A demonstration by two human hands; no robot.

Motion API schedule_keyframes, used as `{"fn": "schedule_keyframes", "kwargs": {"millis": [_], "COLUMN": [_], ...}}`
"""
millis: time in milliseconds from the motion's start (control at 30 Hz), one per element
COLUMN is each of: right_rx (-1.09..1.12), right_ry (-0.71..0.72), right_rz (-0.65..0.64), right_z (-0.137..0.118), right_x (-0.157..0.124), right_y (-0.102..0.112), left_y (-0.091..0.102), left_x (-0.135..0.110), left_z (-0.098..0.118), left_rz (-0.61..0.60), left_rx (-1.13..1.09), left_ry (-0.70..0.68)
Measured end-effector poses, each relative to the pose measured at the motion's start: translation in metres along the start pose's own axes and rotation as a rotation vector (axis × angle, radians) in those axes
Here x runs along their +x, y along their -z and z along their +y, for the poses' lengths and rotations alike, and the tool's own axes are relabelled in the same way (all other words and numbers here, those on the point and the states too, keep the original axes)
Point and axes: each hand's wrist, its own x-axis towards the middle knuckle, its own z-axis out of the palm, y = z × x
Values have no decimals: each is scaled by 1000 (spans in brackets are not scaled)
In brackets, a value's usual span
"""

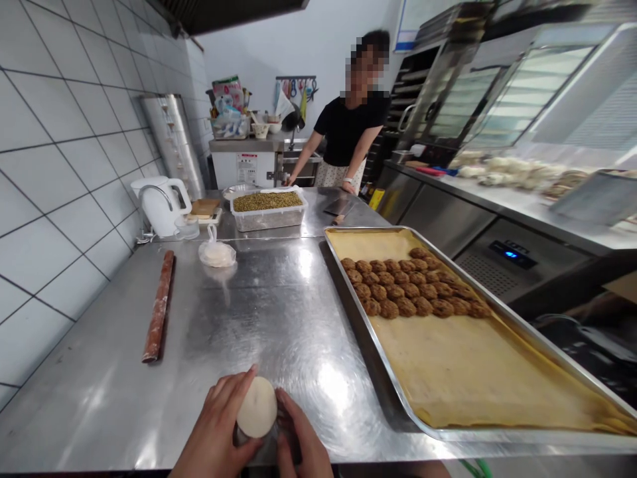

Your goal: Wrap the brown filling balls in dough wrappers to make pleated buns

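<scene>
A pale, flat round of dough is held at the front edge of the steel table. My left hand grips it from the left, fingers along its upper side and thumb below. My right hand is close by its right edge, thumb and forefinger apart with a gap between them; whether a fingertip touches the dough I cannot tell. To the right, a large metal tray lined with yellowish paper bears rows of brown filling balls. A floury reddish-brown rolling pin lies to the left.
A tied plastic bag of white stuff sits farther back, near a white kettle. A plastic tub of greenish-brown crumbly filling and a scraper lie beyond. A person in a black top leans on the table's far end.
</scene>
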Motion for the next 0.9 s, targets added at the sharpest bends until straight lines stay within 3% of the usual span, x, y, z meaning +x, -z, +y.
{"fn": "schedule_keyframes", "kwargs": {"millis": [133,300,433,500,567,633,700,800,900], "right_rx": [70,135,0,-159,-306,-404,-461,-482,-492], "right_ry": [7,-40,-1,77,188,303,371,346,294], "right_rz": [-27,-28,-28,-15,-42,-154,-298,-418,-453], "right_z": [2,3,-1,-10,-25,-44,-59,-63,-41], "right_x": [2,7,17,29,46,66,84,100,105], "right_y": [1,4,18,24,22,11,-7,-36,-56], "left_y": [3,-9,-5,13,39,71,101,130,140], "left_x": [9,16,9,7,14,30,49,74,87], "left_z": [4,10,8,-2,-23,-52,-84,-121,-141], "left_rz": [-15,23,-4,26,163,366,471,454,387], "left_rx": [-48,-85,-20,37,120,248,403,405,318], "left_ry": [-27,-50,0,48,112,222,442,579,635]}}
